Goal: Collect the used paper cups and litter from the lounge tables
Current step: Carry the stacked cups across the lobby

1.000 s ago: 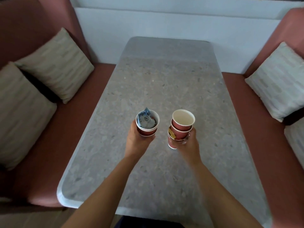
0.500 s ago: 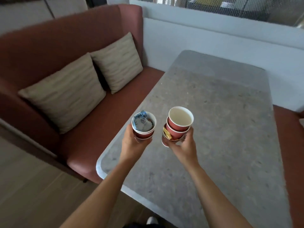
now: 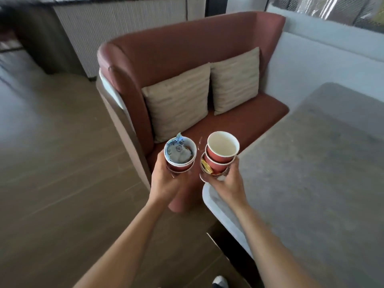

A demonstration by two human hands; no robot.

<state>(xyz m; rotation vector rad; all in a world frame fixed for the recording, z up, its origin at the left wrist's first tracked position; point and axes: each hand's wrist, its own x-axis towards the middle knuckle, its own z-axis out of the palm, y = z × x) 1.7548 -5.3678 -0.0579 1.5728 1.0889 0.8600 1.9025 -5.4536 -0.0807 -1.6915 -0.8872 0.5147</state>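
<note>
Left hand (image 3: 166, 180): I see it curled round cups (image 3: 181, 167) holding a wrapper (image 3: 177, 150).
Right hand (image 3: 227, 185): gripping cup stack (image 3: 218, 164), top empty.
Place: both off the table (image 3: 311, 194) corner, over the sofa (image 3: 187, 48).

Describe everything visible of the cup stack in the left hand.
The left-hand cup stack looks like two nested red paper cups with white rims, held upright in the air before the sofa. A crumpled blue-and-white wrapper fills the top cup, one corner poking above the rim. The left hand grips its lower wall; the right-hand stack is clear of it.
</note>
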